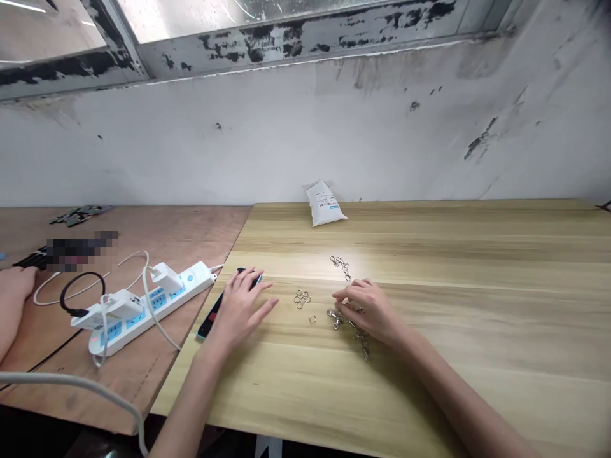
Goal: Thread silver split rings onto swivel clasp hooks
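My left hand rests over a dark phone with a light blue edge, its fingers spread and nothing held in them. The palm and fingers cover part of the phone. To the right, my right hand bends over a loose pile of silver metal swivel clasps, fingers slightly apart and touching or just above it. Part of this pile is hidden under the hand. Several small metal rings lie together between my hands, and a single ring sits nearer to me. Beyond my right hand is another small group of clasps.
A white printed packet stands near the wall. On the brown table at left are a white power strip with chargers and looping cables, plus a dark flat bundle. Another person's hand shows at the left edge.
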Demonstrator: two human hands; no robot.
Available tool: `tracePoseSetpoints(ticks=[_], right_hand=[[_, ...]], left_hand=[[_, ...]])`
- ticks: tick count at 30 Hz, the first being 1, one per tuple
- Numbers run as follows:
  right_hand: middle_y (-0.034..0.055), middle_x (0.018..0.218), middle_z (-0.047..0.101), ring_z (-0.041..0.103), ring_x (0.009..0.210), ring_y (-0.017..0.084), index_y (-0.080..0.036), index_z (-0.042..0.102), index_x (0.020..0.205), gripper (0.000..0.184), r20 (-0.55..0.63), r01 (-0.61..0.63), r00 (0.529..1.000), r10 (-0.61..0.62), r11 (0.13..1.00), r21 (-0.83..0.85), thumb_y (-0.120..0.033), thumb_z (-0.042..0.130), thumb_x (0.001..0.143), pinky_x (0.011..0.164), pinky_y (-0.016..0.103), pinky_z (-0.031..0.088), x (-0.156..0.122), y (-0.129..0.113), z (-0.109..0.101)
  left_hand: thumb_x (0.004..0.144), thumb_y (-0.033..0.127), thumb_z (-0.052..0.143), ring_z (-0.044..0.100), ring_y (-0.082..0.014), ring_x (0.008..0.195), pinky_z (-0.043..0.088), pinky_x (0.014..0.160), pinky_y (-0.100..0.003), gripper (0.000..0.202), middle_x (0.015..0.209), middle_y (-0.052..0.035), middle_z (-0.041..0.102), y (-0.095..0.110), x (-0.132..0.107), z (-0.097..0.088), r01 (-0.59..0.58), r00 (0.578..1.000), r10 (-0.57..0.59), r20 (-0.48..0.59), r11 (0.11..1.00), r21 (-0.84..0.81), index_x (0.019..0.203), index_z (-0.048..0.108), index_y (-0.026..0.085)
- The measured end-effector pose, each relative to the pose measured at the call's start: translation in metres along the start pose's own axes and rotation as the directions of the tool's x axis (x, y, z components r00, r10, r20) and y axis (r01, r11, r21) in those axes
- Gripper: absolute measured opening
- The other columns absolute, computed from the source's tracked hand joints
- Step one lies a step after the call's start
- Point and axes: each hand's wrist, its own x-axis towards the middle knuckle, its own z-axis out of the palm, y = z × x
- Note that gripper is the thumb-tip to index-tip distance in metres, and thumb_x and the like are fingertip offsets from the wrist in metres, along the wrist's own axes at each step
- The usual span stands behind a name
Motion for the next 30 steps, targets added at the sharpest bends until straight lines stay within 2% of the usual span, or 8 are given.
tracePoseSetpoints(ticks=[3,6,8,12,16,21,26,30], right_hand=[[0.0028,0.075,0.071,0.061,0.068,0.017,-0.021,0.070,0.089,0.019,-0.054,-0.205,0.978,0.201,0.975,-0.086,-0.027,0.053,0.093,0.069,0.031,0.042,0.006,0.008,-0.007],[0.0044,0.073,0.069,0.060,0.061,0.018,-0.021,0.072,0.090,0.027,-0.103,-0.439,0.898,0.427,0.862,-0.255,-0.037,0.050,0.094,0.056,0.029,0.036,0.014,0.016,-0.009],[0.0071,0.083,0.070,0.061,0.064,0.019,-0.020,0.072,0.089,0.029,-0.056,-0.434,0.894,0.445,0.824,-0.364,-0.040,0.051,0.094,0.056,0.030,0.036,0.019,0.018,-0.006],[0.0093,0.089,0.067,0.063,0.073,0.020,-0.020,0.072,0.085,0.026,-0.004,-0.360,0.918,0.398,0.826,-0.434,-0.027,0.049,0.095,0.060,0.030,0.036,0.026,0.017,0.000],[0.0073,0.085,0.067,0.062,0.069,0.018,-0.019,0.068,0.075,0.017,0.011,-0.387,0.905,0.424,0.836,-0.390,-0.017,0.056,0.086,0.056,0.028,0.033,0.030,0.017,0.001],[0.0050,0.077,0.070,0.061,0.066,0.018,-0.019,0.064,0.069,0.005,0.048,-0.460,0.867,0.496,0.833,-0.308,-0.018,0.063,0.074,0.054,0.026,0.032,0.034,0.015,-0.002],[0.0030,0.071,0.071,0.060,0.062,0.016,-0.020,0.066,0.068,0.003,0.093,-0.489,0.853,0.514,0.848,-0.207,-0.020,0.063,0.071,0.052,0.024,0.032,0.035,0.012,0.002],[0.0009,0.070,0.070,0.060,0.061,0.014,-0.021,0.068,0.070,0.007,0.123,-0.473,0.866,0.485,0.873,-0.117,-0.018,0.062,0.070,0.053,0.022,0.034,0.033,0.010,0.009]], left_hand=[[0.094,0.045,0.050,0.040,-0.0273,0.135,0.024,0.115,-0.054,0.031,0.136,-0.0084,0.054,0.024,0.013,0.010,-0.069,0.996,0.072,0.051,0.996,-0.049,0.111,0.065,0.024],[0.091,0.044,0.054,0.037,-0.0285,0.138,0.023,0.115,-0.056,0.027,0.137,-0.0085,0.052,0.035,0.020,0.019,-0.101,0.989,0.110,0.099,0.991,-0.088,0.104,0.067,0.024],[0.091,0.042,0.056,0.036,-0.0286,0.138,0.022,0.115,-0.057,0.023,0.137,-0.0079,0.052,0.038,0.022,0.023,-0.105,0.987,0.116,0.114,0.989,-0.105,0.099,0.068,0.025],[0.091,0.039,0.057,0.036,-0.0275,0.138,0.021,0.116,-0.057,0.019,0.136,-0.0070,0.053,0.037,0.024,0.026,-0.110,0.983,0.127,0.134,0.986,-0.127,0.098,0.068,0.026],[0.090,0.039,0.058,0.037,-0.0285,0.137,0.025,0.114,-0.056,0.021,0.134,-0.0091,0.054,0.037,0.034,0.029,-0.082,0.983,0.103,0.149,0.986,-0.143,0.102,0.067,0.024],[0.088,0.036,0.061,0.040,-0.0288,0.134,0.027,0.113,-0.053,0.021,0.131,-0.0105,0.056,0.046,0.060,0.037,-0.091,0.982,0.121,0.143,0.975,-0.200,0.103,0.067,0.022],[0.087,0.034,0.064,0.050,-0.0272,0.121,0.033,0.108,-0.051,0.015,0.115,-0.0076,0.062,0.063,0.083,0.059,-0.180,0.967,0.224,0.118,0.936,-0.303,0.093,0.070,0.022],[0.089,0.028,0.062,0.053,-0.0227,0.116,0.035,0.106,-0.045,0.012,0.111,-0.0041,0.065,0.071,0.089,0.076,-0.221,0.962,0.260,0.082,0.920,-0.323,0.096,0.071,0.025]])
